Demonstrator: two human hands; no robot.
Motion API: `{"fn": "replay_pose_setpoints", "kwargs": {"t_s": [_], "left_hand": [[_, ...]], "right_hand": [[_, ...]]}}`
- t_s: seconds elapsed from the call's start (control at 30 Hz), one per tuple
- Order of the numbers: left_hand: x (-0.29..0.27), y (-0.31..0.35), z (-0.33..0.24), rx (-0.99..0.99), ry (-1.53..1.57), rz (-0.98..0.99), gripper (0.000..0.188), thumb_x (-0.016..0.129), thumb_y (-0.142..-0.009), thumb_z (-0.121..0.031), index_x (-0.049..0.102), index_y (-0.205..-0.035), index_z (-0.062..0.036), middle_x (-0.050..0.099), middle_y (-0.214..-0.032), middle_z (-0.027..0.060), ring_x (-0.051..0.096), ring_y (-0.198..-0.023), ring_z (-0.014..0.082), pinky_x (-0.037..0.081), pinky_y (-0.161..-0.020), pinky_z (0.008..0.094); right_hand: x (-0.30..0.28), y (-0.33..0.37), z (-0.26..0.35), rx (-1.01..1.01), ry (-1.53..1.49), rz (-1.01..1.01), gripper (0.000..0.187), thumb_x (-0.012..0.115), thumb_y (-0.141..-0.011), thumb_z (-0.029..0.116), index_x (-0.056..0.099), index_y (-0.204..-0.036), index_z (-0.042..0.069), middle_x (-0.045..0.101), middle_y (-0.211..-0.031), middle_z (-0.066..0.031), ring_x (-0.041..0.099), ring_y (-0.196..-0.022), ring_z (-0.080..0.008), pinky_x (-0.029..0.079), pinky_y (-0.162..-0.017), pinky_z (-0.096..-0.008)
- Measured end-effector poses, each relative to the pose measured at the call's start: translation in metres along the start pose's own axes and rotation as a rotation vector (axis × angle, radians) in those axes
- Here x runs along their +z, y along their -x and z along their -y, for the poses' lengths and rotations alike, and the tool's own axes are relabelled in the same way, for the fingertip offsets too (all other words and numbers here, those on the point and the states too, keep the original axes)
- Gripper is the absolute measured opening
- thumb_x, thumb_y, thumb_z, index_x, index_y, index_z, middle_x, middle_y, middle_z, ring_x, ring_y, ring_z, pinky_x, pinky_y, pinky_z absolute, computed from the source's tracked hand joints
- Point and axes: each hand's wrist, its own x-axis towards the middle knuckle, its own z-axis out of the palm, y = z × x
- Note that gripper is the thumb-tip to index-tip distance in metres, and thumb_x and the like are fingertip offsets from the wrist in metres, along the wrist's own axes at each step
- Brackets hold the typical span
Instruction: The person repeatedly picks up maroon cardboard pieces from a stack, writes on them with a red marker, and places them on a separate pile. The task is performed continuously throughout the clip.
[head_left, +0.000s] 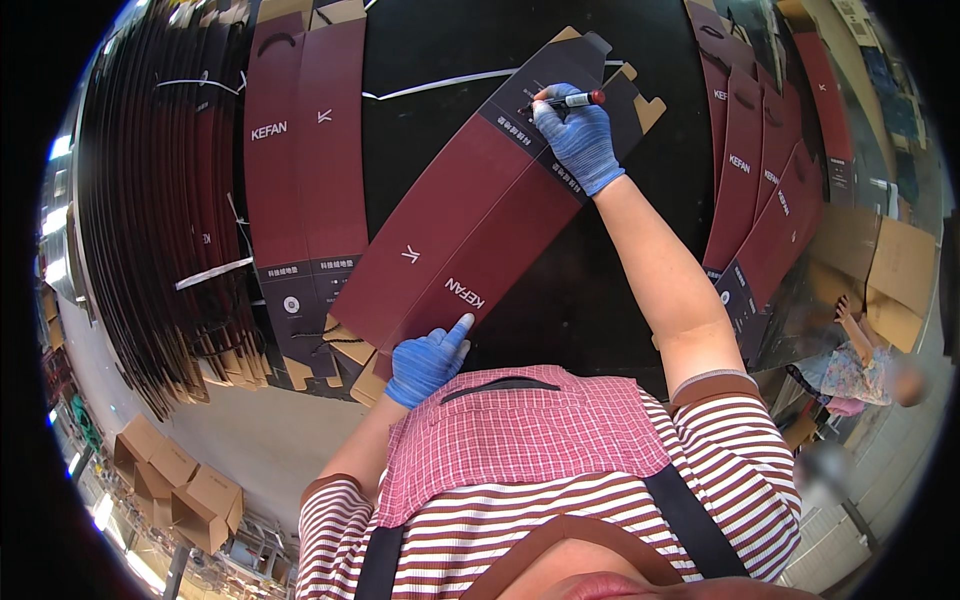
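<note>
Carton (470, 210) could swivel

The flat carton slants across the worktop's (580, 300) middle. Toward the worktop's far side, your right hand (580, 140) is curled around a marker (578, 99); near its front edge, your left hand (430, 362) rests an extended forefinger on the carton, grip unclear. Light pressure there could let it turn, smearing ink.

Dressed in a brown-and-white striped short-sleeved top (735, 460) with plain brown cuffs (713, 386). Wearing a red-and-white checked cloth apron bib (530, 440) with broad black straps (687, 518). Gloved in blue ribbed knit on right hand (581, 142), at one o'clock, and left hand (426, 366), at seven.
</note>
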Motion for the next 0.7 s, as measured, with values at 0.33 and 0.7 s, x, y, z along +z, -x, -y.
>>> {"fn": "replay_pose_setpoints", "kwargs": {"t_s": [0.33, 0.7], "left_hand": [[-0.027, -0.013, 0.001, -0.013, 0.253, -0.144, 0.039, 0.067, -0.083, -0.023, 0.058, -0.12, -0.016, 0.057, -0.07, 0.0061, 0.059, -0.06, 0.0242, 0.049, -0.051, 0.0332], [-0.114, -0.118, 0.061, -0.681, 0.197, 0.133, 0.048, 0.067, -0.083, -0.037, 0.055, -0.118, -0.0058, 0.06, -0.109, 0.0191, 0.063, -0.095, 0.0331, 0.052, -0.08, 0.0375]], "right_hand": [[-0.016, 0.019, 0.012, 0.123, -0.602, -0.17, 0.014, 0.063, -0.088, 0.013, 0.062, -0.097, 0.003, 0.064, -0.077, -0.0027, 0.062, -0.068, -0.0083, 0.052, -0.063, -0.0223], [-0.026, 0.144, 0.044, 0.45, -0.978, -0.214, 0.013, 0.059, -0.089, 0.011, 0.061, -0.097, 0.001, 0.064, -0.083, -0.0082, 0.064, -0.074, -0.015, 0.055, -0.065, -0.0277]]}}
